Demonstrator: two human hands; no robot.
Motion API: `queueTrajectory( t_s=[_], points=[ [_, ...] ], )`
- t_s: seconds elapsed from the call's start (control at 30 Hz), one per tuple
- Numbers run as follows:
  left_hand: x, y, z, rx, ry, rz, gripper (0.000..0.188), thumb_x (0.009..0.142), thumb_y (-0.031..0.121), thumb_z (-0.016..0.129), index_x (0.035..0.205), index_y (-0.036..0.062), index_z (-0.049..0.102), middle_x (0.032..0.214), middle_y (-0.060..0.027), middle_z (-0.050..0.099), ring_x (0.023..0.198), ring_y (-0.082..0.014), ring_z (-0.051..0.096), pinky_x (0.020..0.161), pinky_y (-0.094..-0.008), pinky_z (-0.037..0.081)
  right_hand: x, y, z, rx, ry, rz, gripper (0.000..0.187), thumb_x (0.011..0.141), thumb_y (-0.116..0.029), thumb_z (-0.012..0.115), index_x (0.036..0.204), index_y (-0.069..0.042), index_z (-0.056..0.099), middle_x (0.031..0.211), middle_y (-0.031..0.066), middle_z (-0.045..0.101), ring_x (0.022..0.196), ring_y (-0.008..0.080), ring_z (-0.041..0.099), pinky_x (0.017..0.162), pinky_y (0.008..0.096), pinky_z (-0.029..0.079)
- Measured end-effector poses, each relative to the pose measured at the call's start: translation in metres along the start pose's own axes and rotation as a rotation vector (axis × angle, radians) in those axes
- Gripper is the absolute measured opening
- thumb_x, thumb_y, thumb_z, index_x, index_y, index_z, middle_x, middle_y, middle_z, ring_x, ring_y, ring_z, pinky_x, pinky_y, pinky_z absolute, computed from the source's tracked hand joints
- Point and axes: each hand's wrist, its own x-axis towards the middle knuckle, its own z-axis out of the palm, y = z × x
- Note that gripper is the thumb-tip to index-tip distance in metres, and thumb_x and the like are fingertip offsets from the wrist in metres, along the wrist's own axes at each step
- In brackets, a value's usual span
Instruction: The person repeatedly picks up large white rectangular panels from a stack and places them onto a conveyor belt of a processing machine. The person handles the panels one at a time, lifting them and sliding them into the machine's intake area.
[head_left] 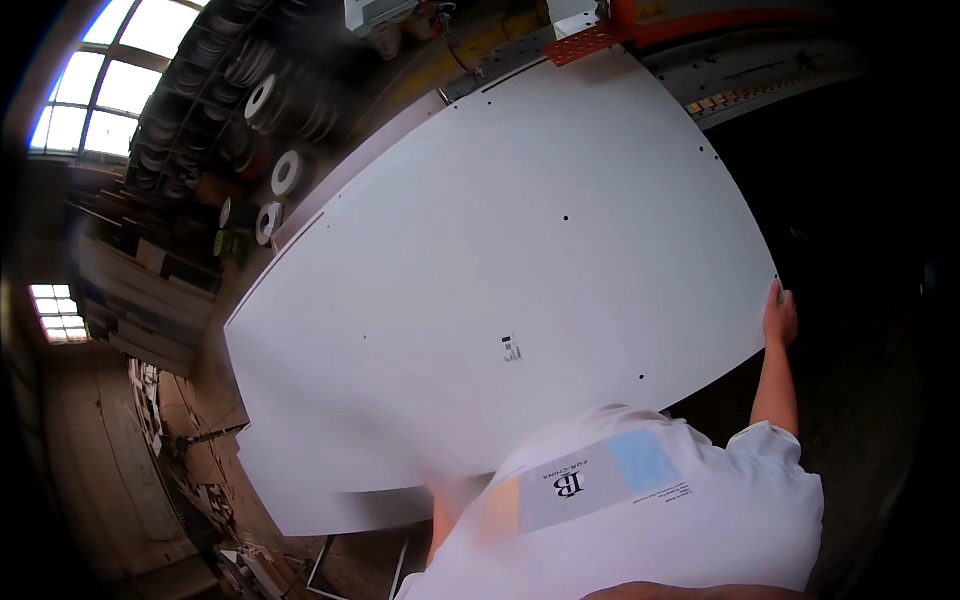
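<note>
Head view: white panel [490,270] is gripped at right by curled right hand [781,315]. Left hand [450,490] blurred; opening, grip unclear.

"How is the bare right hand [782,318] being held?"

"It is being held far out to the right, with the thumb being pointed forward and the fingers being curled. The bare right forearm [774,388] is being extended forward from a short white fabric sleeve [765,443]."

"And the bare left hand [447,487]?"

"It is being held low, just beside the white-shirted torso [735,515]; its fingers are being blurred beyond telling. The bare left forearm [441,527] is being shown only in part."
</note>
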Motion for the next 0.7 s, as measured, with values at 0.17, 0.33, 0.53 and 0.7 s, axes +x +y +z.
queueTrajectory(
  t_s=[0.17,0.33,0.53,0.7],
  points=[
    [0.004,-0.007,-0.001,0.231,-0.123,0.127,0.061,0.103,0.051,0.018,0.134,0.0065,0.047,0.138,-0.009,0.05,0.125,-0.0281,0.046,0.107,-0.0436,0.039,0.012,0.006,0.012,0.012,-0.005,-0.01,0.072,0.092,-0.069,0.029,0.133,-0.015,0.053,0.13,0.0144,0.058,0.118,0.0369,0.055,0.094,0.047,0.046],
    [0.01,-0.025,0.02,0.468,-0.157,0.231,0.056,0.104,0.046,0.019,0.13,0.0054,0.048,0.135,-0.0095,0.052,0.123,-0.028,0.048,0.105,-0.0456,0.04,0.042,0.019,0.026,0.141,0.0,-0.009,0.07,0.091,-0.066,0.037,0.135,-0.014,0.051,0.13,0.0148,0.058,0.119,0.0364,0.055,0.096,0.0454,0.045],
    [0.021,-0.052,0.045,-0.066,-0.089,-0.031,0.056,0.102,0.047,0.023,0.127,0.0058,0.051,0.136,-0.0087,0.052,0.124,-0.0296,0.048,0.106,-0.0491,0.037,0.068,0.048,0.07,0.54,0.327,0.229,0.077,0.087,-0.061,0.057,0.132,0.002,0.051,0.127,0.0181,0.06,0.117,0.0332,0.057,0.096,0.0419,0.047],
    [0.07,-0.113,0.021,0.459,-0.389,0.426,0.059,0.101,0.05,0.024,0.13,0.0069,0.051,0.139,-0.0072,0.05,0.128,-0.0301,0.045,0.109,-0.0479,0.035,0.03,0.043,0.134,1.402,-0.269,0.462,0.079,0.085,-0.06,0.06,0.129,0.006,0.054,0.128,0.0137,0.06,0.111,0.0272,0.06,0.095,0.0368,0.047]
  ],
)
